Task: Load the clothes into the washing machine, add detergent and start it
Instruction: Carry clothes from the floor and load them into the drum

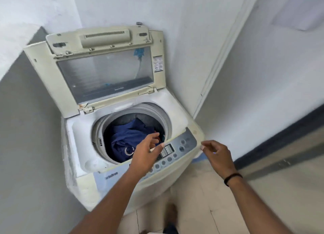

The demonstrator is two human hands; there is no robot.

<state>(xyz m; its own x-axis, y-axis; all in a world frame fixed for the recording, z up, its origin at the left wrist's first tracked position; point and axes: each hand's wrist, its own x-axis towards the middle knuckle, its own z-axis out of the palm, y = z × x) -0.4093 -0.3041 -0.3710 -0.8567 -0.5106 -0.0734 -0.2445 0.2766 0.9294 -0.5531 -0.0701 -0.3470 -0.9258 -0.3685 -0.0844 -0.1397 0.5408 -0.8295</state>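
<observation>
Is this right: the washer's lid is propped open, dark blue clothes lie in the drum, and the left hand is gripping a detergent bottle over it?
Not quite. The head view shows the left hand holding nothing, fingers loosely spread above the drum's front edge; no detergent bottle is in view. The rest stands: the lid is propped open and dark blue clothes lie in the drum.

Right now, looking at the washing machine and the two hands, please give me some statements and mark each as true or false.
1. The lid of the washing machine stands open. True.
2. The drum is empty. False: dark blue clothes lie inside it.
3. The left hand is open above the front edge of the drum. True.
4. The right hand holds a detergent bottle. False: it holds nothing, and no detergent is in view.
5. A dark band is on the right wrist. True.
6. The right hand presses a button on the control panel. False: it is apart from the panel, to its right.
</observation>
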